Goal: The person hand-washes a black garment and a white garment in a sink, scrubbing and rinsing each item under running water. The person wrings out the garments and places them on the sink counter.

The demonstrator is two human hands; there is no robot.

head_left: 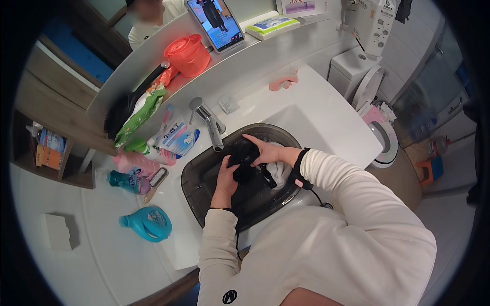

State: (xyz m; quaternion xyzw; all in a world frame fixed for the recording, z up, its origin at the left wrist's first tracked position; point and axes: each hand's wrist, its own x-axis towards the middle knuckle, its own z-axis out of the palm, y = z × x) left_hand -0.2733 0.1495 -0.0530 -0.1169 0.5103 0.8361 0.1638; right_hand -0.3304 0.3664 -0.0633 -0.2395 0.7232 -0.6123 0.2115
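Note:
A dark translucent plastic basin (199, 202) rests over the white washbasin, under the faucet. Over it, my left hand (226, 179) and my right hand (266, 150) hold a bunched black wet cloth (245, 157) between them, one at each side. White fabric (278, 172) with a black strip lies in the basin beside my right hand. Some water shows at the basin's bottom.
A chrome faucet (210, 124) stands behind the basin. At the left are a blue detergent bottle (153, 224), a scrubbing brush (156, 183) and several bottles. A pink cloth (283, 81) lies on the washbasin's back edge; a phone (217, 23) leans on the shelf.

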